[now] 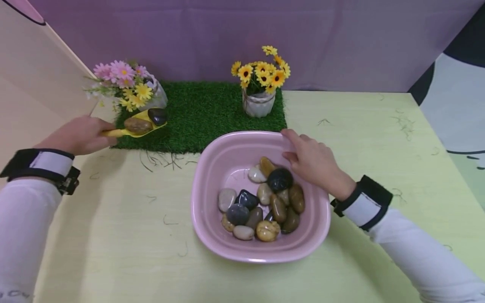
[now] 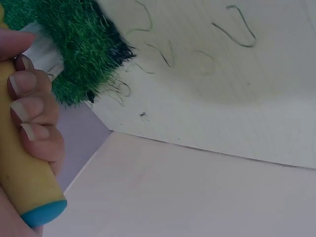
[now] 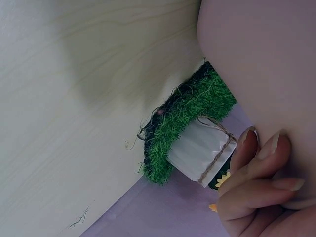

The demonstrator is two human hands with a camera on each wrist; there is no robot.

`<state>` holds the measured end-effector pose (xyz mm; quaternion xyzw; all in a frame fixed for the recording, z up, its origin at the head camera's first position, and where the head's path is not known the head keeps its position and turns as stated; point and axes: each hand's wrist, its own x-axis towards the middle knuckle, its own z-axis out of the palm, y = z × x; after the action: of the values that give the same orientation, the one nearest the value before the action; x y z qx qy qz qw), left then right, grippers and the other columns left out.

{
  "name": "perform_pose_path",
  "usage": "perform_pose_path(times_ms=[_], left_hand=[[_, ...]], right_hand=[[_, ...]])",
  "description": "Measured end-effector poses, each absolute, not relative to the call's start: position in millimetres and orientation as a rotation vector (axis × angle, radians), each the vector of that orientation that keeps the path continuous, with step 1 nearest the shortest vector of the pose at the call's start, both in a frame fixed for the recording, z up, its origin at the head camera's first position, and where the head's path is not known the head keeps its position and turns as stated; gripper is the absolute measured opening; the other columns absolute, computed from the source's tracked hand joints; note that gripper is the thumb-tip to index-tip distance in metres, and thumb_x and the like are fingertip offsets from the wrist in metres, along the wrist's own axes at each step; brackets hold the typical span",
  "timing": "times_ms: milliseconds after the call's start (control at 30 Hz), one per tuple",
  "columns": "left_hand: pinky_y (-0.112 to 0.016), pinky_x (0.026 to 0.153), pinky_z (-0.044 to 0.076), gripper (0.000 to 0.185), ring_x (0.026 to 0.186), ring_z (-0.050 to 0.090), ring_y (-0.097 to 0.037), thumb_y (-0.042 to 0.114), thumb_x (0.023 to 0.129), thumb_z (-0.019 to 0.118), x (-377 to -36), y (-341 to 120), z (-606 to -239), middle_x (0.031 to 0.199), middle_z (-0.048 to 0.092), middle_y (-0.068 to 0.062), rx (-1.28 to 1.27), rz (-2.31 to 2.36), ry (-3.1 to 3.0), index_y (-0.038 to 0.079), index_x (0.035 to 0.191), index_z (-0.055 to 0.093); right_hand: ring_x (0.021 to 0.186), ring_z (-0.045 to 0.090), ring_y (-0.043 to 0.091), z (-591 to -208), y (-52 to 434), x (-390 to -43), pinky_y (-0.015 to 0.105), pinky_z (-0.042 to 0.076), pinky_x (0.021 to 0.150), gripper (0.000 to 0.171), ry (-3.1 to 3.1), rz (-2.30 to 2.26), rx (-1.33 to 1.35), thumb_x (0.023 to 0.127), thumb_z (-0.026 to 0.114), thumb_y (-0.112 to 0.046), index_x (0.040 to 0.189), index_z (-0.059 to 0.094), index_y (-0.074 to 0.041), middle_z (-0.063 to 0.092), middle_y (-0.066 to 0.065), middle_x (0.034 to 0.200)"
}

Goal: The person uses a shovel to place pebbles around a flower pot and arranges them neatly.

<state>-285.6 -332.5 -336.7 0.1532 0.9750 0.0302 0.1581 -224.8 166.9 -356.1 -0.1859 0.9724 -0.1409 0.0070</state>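
Pale yellow-green tabletop [image 1: 125, 244] bears a pink basin [image 1: 212, 176] of pebbles; the right hand [image 1: 312, 162] curls its fingers over the far rim. Left hand [image 1: 81, 134] wraps a yellow scoop [image 1: 130, 128] (two stones aboard), its length level, bowl pointing right over the grass mat [image 1: 204, 113].

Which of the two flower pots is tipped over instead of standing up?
The pot with pink flowers, at the left back corner of the grass mat, leans over. The pot with yellow sunflowers stands upright. The yellow scoop in the left hand sits just before the leaning one.
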Motion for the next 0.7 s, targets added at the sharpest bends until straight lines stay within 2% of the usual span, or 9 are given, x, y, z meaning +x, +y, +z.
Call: perform_pose_path(times_ms=[100,433,700], left_hand=[[-0.058,0.081,0.046,0.043,0.089,0.062,-0.044,0.023,0.094,0.050,-285,-336,-338,0.108,0.061,-0.034,0.425,0.088,2.786,-0.012,0.118,0.057],[-0.060,0.082,0.044,0.049,0.095,0.057,-0.053,0.022,0.094,0.049,-284,-349,-338,0.113,0.055,-0.040,0.377,0.027,2.745,-0.019,0.119,0.051],[-0.057,0.075,0.047,0.044,0.082,0.061,-0.043,0.021,0.091,0.051,-284,-358,-337,0.101,0.061,-0.035,0.303,0.013,2.748,-0.016,0.114,0.055]], right_hand=[[0.058,0.056,0.025,-356,167,-225,0.030,0.042,0.043,0.048,3.041,-0.445,-0.586,0.094,0.056,-0.021,0.138,0.040,-0.012,0.062,0.017,0.091],[0.057,0.055,0.023,-357,168,-224,0.028,0.041,0.042,0.048,3.042,-0.449,-0.587,0.095,0.056,-0.021,0.139,0.040,-0.012,0.062,0.016,0.091],[0.058,0.056,0.023,-356,167,-224,0.028,0.041,0.042,0.048,3.040,-0.452,-0.586,0.095,0.056,-0.021,0.139,0.040,-0.012,0.062,0.016,0.091]])
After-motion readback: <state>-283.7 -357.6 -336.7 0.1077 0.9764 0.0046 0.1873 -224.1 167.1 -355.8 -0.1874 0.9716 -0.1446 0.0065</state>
